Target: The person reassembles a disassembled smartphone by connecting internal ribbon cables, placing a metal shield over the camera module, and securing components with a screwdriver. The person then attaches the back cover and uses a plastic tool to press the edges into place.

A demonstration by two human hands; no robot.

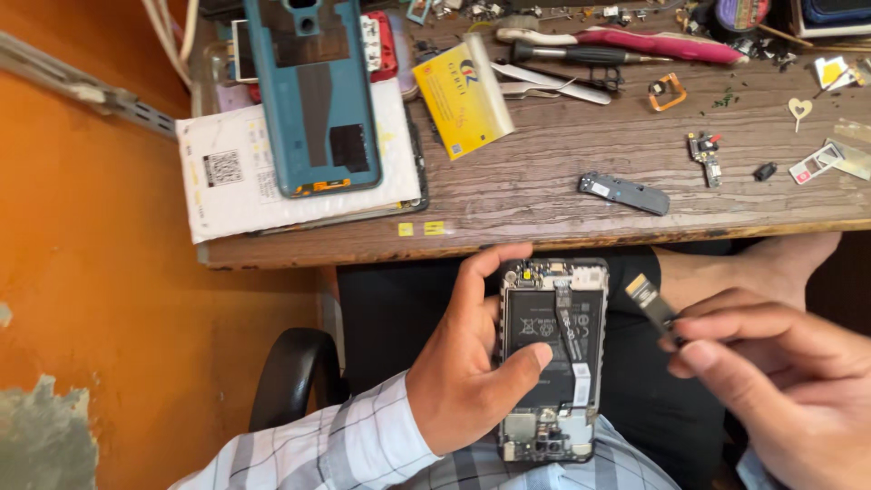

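Note:
My left hand (467, 363) grips an opened phone (553, 358) with its back cover off, below the table edge over my lap. The black battery, a flex cable and circuit boards show inside. My thumb rests on the battery. To the right, my right hand (771, 381) pinches a small black flex cable part (651, 304) with a gold tip, held just beside the phone's upper right corner and apart from it.
A worn wooden table (544, 181) carries a teal phone back cover (313, 95) on a white padded envelope (227, 172), a yellow packet (461, 95), a pink-handled tool (653, 44), a screwdriver, tweezers, a black speaker module (624, 193) and small parts. An orange wall is at left.

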